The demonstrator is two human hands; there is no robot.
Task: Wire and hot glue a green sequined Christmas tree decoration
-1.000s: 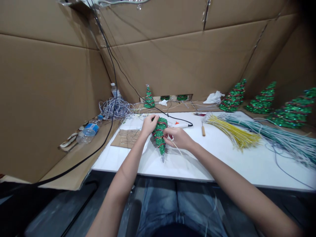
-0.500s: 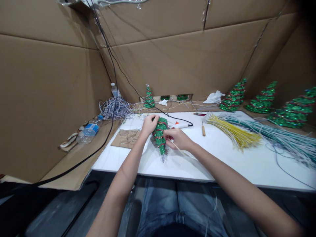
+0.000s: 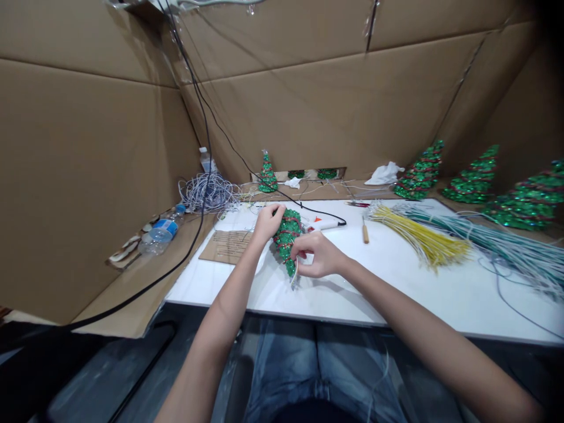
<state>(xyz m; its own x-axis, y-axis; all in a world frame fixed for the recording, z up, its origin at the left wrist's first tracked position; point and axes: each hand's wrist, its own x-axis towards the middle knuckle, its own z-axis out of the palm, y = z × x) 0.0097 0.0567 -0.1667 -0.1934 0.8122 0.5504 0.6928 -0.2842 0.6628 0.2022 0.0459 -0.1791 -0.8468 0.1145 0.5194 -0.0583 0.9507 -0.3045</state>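
A small green tinsel Christmas tree with red garland lies tilted over the white board, its tip toward me. My left hand is closed around the tree's base end. At the tree's right side, near the tip, my right hand is pinched on a thin pale wire, which hangs down past the tip. The exact fingertip contact is partly hidden. Just beyond my right hand lies a white glue gun with its black cord.
Bundles of yellow wires and green wires lie on the right, near a wooden-handled awl. Finished trees stand at the back. Left are a cardboard piece, tangled wire and a plastic bottle. A black cable hangs across.
My right hand has shifted slightly down toward the tree's tip. The pale wire, which pointed right and down, now hangs beside the tip. My left hand keeps its hold.
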